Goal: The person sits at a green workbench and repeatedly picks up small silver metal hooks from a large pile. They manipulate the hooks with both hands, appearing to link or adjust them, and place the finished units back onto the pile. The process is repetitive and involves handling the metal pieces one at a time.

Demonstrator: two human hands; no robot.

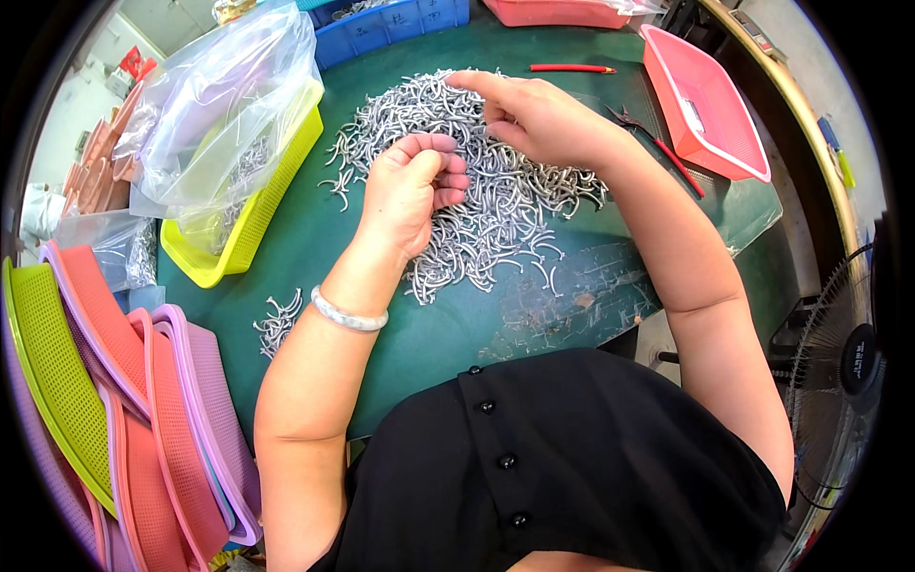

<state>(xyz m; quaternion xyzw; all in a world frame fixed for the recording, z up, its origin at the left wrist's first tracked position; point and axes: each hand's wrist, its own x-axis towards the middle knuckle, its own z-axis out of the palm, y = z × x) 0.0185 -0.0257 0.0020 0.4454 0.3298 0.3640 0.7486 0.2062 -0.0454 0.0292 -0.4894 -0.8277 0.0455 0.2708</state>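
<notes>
A wide heap of small curved silver metal pieces (486, 229) covers the middle of the green table. My left hand (410, 186) is over the heap's left side, its fingers curled in and the thumb pressed against them; whatever it may hold is hidden. Over the far part of the heap is my right hand (548, 119), its index finger stretched out to the left and the thumb apart below it. Nothing shows between those fingers. A smaller cluster of the same metal pieces (278, 322) lies left of my left forearm.
A yellow-green basket (250, 224) with a plastic bag and metal pieces stands at the left. Stacked pink, purple and green baskets (176, 419) fill the lower left. A pink basket (705, 114), red-handled pliers (658, 143) and a red pen (572, 68) are far right. A fan (839, 372) stands at the right.
</notes>
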